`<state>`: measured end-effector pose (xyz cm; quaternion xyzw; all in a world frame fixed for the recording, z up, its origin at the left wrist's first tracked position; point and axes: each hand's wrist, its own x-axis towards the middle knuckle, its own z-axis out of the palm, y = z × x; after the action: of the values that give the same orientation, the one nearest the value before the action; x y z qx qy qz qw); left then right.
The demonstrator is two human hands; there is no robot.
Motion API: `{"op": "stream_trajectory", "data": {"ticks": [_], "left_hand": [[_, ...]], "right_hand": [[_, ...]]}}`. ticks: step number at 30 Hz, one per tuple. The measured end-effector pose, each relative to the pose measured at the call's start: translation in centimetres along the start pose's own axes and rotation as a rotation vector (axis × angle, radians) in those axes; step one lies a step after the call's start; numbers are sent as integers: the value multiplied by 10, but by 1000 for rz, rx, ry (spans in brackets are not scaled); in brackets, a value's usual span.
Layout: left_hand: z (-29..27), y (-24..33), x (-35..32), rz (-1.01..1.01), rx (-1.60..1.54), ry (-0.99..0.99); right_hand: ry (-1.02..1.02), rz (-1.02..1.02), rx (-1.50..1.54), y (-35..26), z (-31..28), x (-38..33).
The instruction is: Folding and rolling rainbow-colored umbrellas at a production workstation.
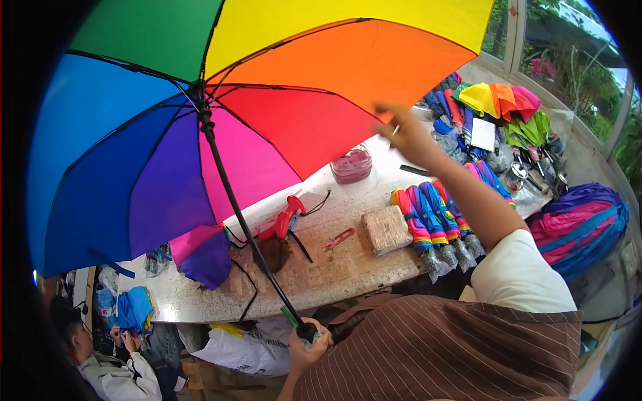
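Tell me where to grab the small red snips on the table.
Take the red snips across the joined end at lower left, coming from above: they lie flat on the table, blades toward upper right, with bare stone around them. Right hand is nearer; left hand holds the umbrella handle.

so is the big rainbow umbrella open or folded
Open: the rainbow fabric umbrella has its panels spread on extended ribs; the left hand grips its handle.

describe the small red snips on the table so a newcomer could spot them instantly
Start at the stone worktable under the open rainbow umbrella. Between the umbrella's black shaft and the tan rectangular block lie the red snips. They are small, thin and alone, unlike the bulkier red-handled tool farther left.
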<state>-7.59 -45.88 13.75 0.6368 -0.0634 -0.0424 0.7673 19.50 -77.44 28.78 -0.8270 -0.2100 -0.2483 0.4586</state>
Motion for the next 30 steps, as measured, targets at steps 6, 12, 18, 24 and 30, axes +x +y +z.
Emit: {"op": "stream_trajectory", "data": {"ticks": [6, 12, 18, 24, 30], "left_hand": [[4, 1, 1, 33, 34, -54], [6, -2, -1, -39, 48, -53], [8, -1, -4, -41, 87, 7], [10, -7, -10, -50, 100, 94], [-13, -36, -15, -334, -251, 121]], "right_hand": [[323, 82, 471, -13, -79, 83], [169, 195, 586, 3, -92, 121], [346, -306, -449, 4, -52, 79], [474, -864, -780, -2, -90, 101], [157, -51, 406, -8, -99, 101]]}}
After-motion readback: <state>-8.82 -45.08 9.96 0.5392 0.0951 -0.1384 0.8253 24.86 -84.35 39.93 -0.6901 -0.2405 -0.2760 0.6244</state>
